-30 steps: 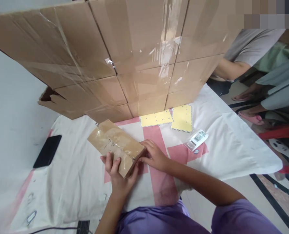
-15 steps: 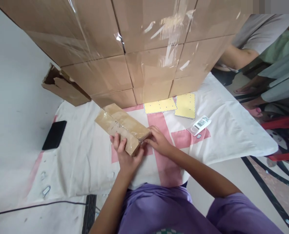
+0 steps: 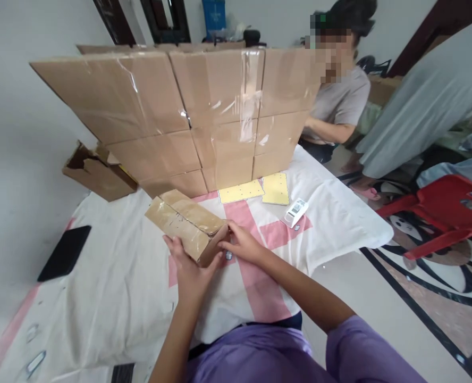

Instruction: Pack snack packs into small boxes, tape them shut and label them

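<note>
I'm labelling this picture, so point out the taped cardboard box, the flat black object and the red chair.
Taped cardboard box (image 3: 188, 221), head view: its top face.
Flat black object (image 3: 65, 254), head view: middle of its upper surface.
Red chair (image 3: 445, 205), head view: its broad panel.

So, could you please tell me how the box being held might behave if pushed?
The box is probably fairly stiff, given its flat faces and straight edges. The shiny tape on it may make its surface somewhat slippery. Its flat-sided, oblong shape suggests it would slide rather than roll.

held box (image 3: 186, 221): 1 | yellow sheets (image 3: 276, 190): 2 | black device (image 3: 65, 254): 1
</note>
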Demonstrator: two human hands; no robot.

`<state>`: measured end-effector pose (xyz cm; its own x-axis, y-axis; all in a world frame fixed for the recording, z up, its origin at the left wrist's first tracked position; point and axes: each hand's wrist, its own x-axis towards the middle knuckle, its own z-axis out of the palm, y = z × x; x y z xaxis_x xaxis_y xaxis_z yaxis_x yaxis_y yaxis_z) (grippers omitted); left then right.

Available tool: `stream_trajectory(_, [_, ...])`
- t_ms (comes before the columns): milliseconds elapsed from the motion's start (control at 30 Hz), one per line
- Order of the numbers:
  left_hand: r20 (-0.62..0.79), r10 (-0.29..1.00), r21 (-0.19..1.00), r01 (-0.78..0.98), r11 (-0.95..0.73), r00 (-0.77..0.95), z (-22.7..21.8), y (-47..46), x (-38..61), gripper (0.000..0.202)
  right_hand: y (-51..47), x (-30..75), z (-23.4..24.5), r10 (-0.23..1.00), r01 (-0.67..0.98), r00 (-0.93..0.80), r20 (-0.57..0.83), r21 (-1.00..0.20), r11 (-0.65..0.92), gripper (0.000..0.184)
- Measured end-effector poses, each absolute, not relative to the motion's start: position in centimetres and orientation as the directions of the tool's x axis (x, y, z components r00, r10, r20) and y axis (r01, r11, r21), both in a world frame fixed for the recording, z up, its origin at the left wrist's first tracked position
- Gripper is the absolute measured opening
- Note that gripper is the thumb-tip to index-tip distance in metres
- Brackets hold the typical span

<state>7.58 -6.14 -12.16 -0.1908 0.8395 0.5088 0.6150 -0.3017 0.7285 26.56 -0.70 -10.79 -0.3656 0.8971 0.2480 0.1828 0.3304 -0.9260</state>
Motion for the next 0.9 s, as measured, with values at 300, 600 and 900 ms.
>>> stream_trajectory(300, [0.569,0.81,0.666,0.657,-0.353,-0.142,-13.8,-6.7,8.3,0.138,-1.9,24.8,-13.1,0.944,0.233,-0.184,0.275,-0.921,0.314,0.043])
stream_trajectory(600, [0.64,0.759,0.589,0.712,-0.382,-0.123,-14.6,-6.4,7.5,0.118,-2.3,27.8,-12.9,0.935,0.623,-0.256,0.246,-0.698,0.354,0.018])
stream_trajectory(900, [0.608,0.779,0.634,0.682,-0.365,-0.15,-15.4,-6.3,7.4,0.119,-2.8,26.6,-12.1,0.936,0.637,-0.335,0.113,-0.705,0.313,0.011])
